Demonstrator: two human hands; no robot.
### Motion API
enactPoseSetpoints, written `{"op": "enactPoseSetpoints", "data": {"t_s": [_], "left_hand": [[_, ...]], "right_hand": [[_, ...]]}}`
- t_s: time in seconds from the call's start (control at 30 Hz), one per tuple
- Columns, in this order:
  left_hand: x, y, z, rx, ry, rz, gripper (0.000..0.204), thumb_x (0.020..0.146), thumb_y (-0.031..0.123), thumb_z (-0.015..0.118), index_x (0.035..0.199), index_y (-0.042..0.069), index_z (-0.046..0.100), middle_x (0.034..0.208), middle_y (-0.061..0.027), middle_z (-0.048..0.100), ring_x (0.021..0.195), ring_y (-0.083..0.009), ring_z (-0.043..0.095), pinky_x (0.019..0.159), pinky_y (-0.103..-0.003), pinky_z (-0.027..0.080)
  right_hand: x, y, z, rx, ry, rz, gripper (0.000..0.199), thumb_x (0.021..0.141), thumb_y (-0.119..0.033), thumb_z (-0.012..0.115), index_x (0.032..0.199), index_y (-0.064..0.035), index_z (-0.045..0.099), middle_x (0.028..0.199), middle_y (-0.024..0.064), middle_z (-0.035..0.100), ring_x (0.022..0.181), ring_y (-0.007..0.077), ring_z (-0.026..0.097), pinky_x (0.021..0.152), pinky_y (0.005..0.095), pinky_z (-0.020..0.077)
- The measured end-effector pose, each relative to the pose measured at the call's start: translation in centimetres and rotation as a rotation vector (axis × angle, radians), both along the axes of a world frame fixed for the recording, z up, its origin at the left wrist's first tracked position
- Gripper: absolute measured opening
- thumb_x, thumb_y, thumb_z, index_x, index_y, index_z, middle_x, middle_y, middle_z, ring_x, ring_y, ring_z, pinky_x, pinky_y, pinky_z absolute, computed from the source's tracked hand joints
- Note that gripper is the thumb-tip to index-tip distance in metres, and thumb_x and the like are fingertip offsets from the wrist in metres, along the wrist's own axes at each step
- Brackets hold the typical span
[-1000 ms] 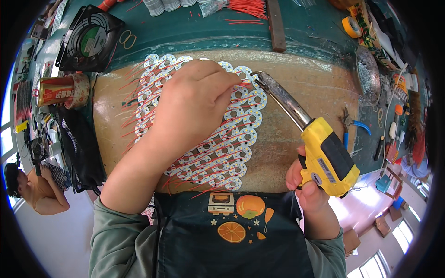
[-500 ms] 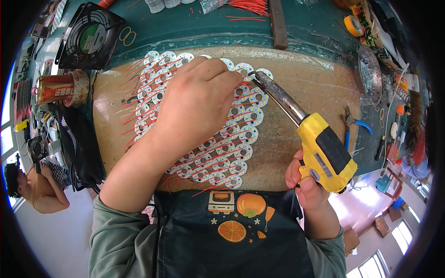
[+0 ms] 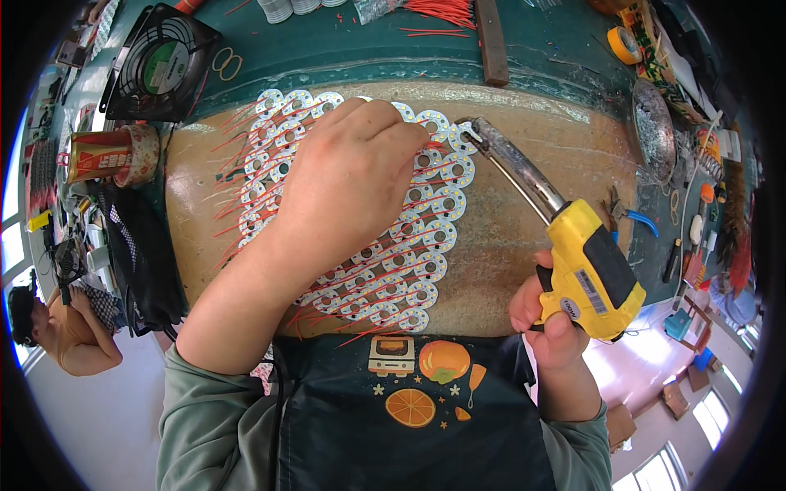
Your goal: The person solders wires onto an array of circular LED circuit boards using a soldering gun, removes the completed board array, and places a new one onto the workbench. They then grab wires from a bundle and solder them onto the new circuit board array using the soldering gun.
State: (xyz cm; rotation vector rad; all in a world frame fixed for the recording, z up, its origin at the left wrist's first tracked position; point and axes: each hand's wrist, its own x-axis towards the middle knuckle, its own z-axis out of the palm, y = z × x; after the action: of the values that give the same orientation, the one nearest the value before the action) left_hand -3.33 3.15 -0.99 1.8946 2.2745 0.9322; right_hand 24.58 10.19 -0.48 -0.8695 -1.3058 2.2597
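Observation:
Rows of small round white LED boards [image 3: 455, 182] with holes in their middles lie close together, red wires running across them. Above the far rows, my left hand [image 3: 348, 176] is closed, its fingertips pinching a thin red wire [image 3: 435, 146] beside a board near the far right corner. The palm and wrist hide many boards. My right hand [image 3: 557, 331] grips a yellow and black soldering gun [image 3: 591, 266], fingers around its handle by the trigger. Its dark metal tip is over the corner board [image 3: 461, 139]; whether it touches, I cannot tell.
A brown work board [image 3: 524, 196] lies under the boards. Around it are a black fan [image 3: 160, 65], a can [image 3: 100, 155], a metal bar [image 3: 491, 45], red wires [image 3: 438, 10], a metal bowl [image 3: 655, 135] and blue-handled pliers [image 3: 641, 222]. Another person [image 3: 70, 327] sits at far left.
The soldering gun has moved right in my right hand, its tip shifting from beside my left fingertips to the corner board. My left hand has stayed nearly still.

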Motion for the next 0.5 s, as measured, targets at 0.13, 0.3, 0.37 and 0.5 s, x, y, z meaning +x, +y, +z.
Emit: {"op": "enactPoseSetpoints", "data": {"t_s": [0.13,0.3,0.37,0.5], "left_hand": [[0.2,0.2,0.8,0.012,-0.091,0.038,0.013,0.081,0.004,0.069,0.093,0.005,0.072,0.091,-0.0096,0.067,0.087,-0.0305,0.065,0.077,-0.039,0.053],[0.4,0.6,1.9,0.05,-0.034,-0.006,0.013,0.081,0.004,0.069,0.093,0.005,0.073,0.091,-0.0095,0.067,0.086,-0.0298,0.065,0.075,-0.039,0.053],[0.6,1.1,1.8,0.04,-0.014,-0.028,0.013,0.081,0.004,0.069,0.093,0.005,0.073,0.09,-0.0095,0.067,0.085,-0.0296,0.065,0.075,-0.039,0.053],[1.0,2.0,0.8,0.036,-0.006,-0.029,0.014,0.08,0.004,0.069,0.093,0.005,0.073,0.088,-0.009,0.067,0.084,-0.029,0.065,0.074,-0.039,0.053]], "right_hand": [[0.0,0.3,0.3,0.049,-0.021,-0.055,0.083,0.082,-0.044,0.08,0.139,0.0052,0.044,0.072,0.0015,0.052,0.06,0.0093,0.048,0.052,0.0233,0.0394],[0.2,0.6,0.4,0.074,-0.077,-0.056,0.087,0.08,-0.051,0.079,0.138,0.0026,0.041,0.069,0.0012,0.048,0.055,0.0121,0.049,0.05,0.0262,0.0405],[0.2,0.7,0.2,0.078,-0.034,-0.042,0.082,0.083,-0.045,0.077,0.138,0.004,0.042,0.071,0.0012,0.05,0.057,0.0107,0.049,0.052,0.0246,0.0395],[0.4,0.5,0.0,0.108,-0.104,-0.041,0.084,0.08,-0.048,0.08,0.136,0.003,0.045,0.068,0.0013,0.048,0.055,0.0115,0.048,0.051,0.0256,0.0396]]}}
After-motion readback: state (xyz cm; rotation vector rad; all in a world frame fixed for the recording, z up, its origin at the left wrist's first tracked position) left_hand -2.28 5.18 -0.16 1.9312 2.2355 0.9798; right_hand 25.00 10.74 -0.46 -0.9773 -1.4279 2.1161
